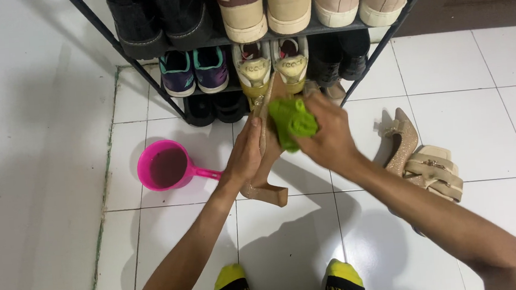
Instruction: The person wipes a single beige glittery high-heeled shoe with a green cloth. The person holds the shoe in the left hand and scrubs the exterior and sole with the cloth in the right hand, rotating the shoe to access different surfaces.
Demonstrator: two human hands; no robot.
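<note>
Green cloth (293, 122), bunched in the closed right hand (330, 138), covers the front of one gold high-heeled shoe (264, 163), so its toe is hard to make out. That shoe hangs above the white tiled floor (478, 60), long axis running away from the person toward the shoe rack (141, 68), block heel nearest the two yellow-toed socks (232, 288). The left hand (245, 157) grips its side. Two more heeled shoes (422, 160) lie right; one pink dipper (166, 165) stands left. The rack's top shelf is cut off.
</note>
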